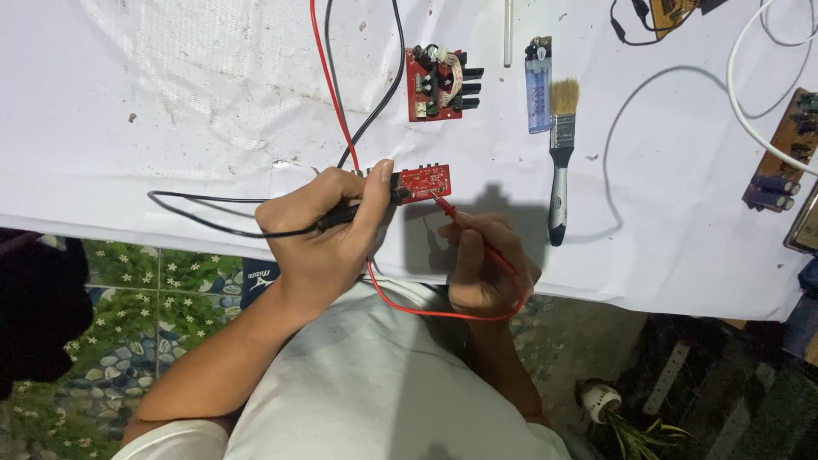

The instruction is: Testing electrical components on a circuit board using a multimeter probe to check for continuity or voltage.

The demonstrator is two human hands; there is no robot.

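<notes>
tabletop (pixel 170 102): covered in white sheeting, it carries everything; both hands work at its near edge.
left hand (pixel 319 234): clenched around a black test probe (pixel 362 207), thumb laid along its top, the tip pressed to the left end of the small board.
right hand (pixel 481 268): fingers closed on a red test probe (pixel 443 206), held like a pen, its metal tip touching the board's lower right corner.
small red circuit board (pixel 426 181): lies flat on the tabletop between the two hands, just beyond the fingertips, pinned at both ends by the probe tips. Judged by its look it is light, stiff and thin, easily nudged across the smooth sheet, with fragile solder points; best gripped by its bare edges, not over the components.
red lead (pixel 328 77): runs from beyond the left hand, passes under it and loops below the wrists to the right hand; limp and likely to tug.
black lead (pixel 200 211): curls out to the left of the left hand, and another run climbs away beyond it.
larger red board (pixel 439 83): beyond the hands, well apart, crowded with upright parts and black tabs.
paintbrush (pixel 558 153): beyond and to the right of the right hand, bristles pointing away.
lighter (pixel 538 83): translucent blue, just left of the brush's bristles.
brown board (pixel 780 153): far right of the right hand, crossed by a white cable.
</notes>
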